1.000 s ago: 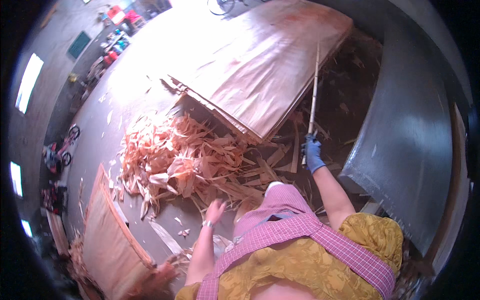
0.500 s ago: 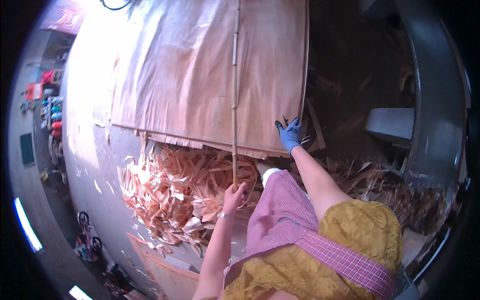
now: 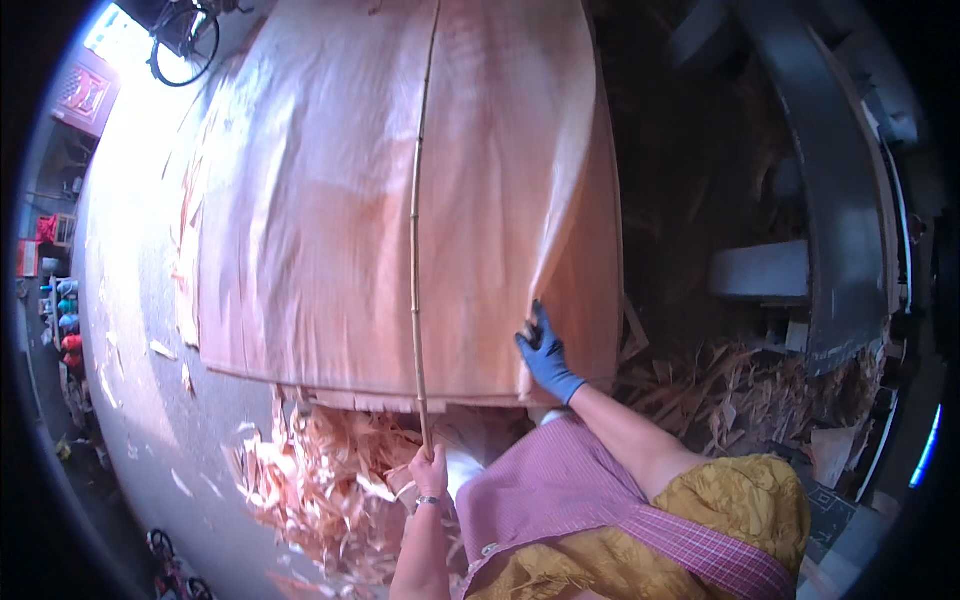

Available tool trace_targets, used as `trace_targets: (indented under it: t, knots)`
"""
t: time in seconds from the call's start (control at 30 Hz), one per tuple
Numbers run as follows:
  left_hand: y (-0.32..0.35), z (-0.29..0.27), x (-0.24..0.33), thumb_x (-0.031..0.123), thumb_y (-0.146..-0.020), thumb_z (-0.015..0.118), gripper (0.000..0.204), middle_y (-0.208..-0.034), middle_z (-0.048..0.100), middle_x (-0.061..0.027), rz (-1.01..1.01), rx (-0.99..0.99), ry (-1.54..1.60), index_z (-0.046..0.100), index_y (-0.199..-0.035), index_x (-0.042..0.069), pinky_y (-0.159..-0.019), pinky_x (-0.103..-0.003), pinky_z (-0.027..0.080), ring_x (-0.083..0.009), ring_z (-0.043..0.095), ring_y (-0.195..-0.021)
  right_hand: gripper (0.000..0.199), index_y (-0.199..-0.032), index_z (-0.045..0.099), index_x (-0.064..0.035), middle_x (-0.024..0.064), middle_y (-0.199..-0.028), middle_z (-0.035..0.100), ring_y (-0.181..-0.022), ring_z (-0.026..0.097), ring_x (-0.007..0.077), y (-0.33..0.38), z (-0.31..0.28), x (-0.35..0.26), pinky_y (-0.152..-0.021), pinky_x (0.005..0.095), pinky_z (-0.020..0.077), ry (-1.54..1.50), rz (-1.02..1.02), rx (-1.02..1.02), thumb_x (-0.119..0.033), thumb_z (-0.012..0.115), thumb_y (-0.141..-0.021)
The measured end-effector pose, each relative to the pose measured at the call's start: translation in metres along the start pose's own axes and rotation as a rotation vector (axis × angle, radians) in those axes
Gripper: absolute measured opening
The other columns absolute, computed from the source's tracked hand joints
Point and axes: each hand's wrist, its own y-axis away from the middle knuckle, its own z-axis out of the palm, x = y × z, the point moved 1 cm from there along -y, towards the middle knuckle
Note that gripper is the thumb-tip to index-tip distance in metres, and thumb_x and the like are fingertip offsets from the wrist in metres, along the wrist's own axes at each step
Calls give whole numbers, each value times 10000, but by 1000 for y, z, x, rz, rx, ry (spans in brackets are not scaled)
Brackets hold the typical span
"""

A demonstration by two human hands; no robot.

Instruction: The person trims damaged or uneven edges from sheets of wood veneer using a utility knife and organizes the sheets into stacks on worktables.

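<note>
My left hand [image 3: 428, 472] is closed around the near end of a long thin bamboo stick [image 3: 417, 230] that reaches out across a big stack of thin wood veneer sheets [image 3: 330, 200]. My right hand [image 3: 545, 352], in a blue glove, grips the near right edge of the top veneer sheet, which is lifted and curled upward there. I wear a pink checked apron over yellow clothing.
A heap of torn veneer scraps [image 3: 320, 480] lies on the concrete floor below the stack. More scraps [image 3: 730, 390] pile up on the right beside a large grey machine [image 3: 830, 220]. A bicycle [image 3: 185, 40] stands at the far left top.
The view has swung toward the stack. My left hand took hold of the stick that my right hand held before, and my gloved right hand moved to the veneer sheet's edge and lifted it.
</note>
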Motion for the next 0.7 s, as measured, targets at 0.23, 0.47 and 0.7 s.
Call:
trace_targets:
  t: [0.23, 0.47, 0.7]
  knots:
    - [-150, 4, -61, 415, -809, 635, 685, -948, 650, -272, 93, -213, -176, 360, -1315, 43, -753, -516, 509, -437, 636, -863, 746, -1490, 238, -40, 110, -1497, 353, -1346, 379, 173, -48, 167, -181, -1063, 288, 364, -414, -93, -352, -55, 653, -870]
    - [-183, 29, -117, 303, -687, 813, 997, -1190, 560, -302, 368, -164, 362, 216, -1402, -54, -900, -451, 476, -417, 600, -1005, 734, -1479, 204, 34, 105, -1526, 304, -1369, 309, 122, -48, 300, -354, -1117, 254, 264, -619, -277, -474, -41, 638, -892]
    - [-169, 27, -95, 221, -830, 743, 298, -655, 590, -24, -23, -74, 1073, 546, -681, 52, -485, -281, 424, -135, 559, -559, 649, -1456, 316, -9, 52, -1398, 443, -1243, 424, 107, 43, 281, -383, -1025, 243, 356, -533, -328, -446, -73, 644, -901]
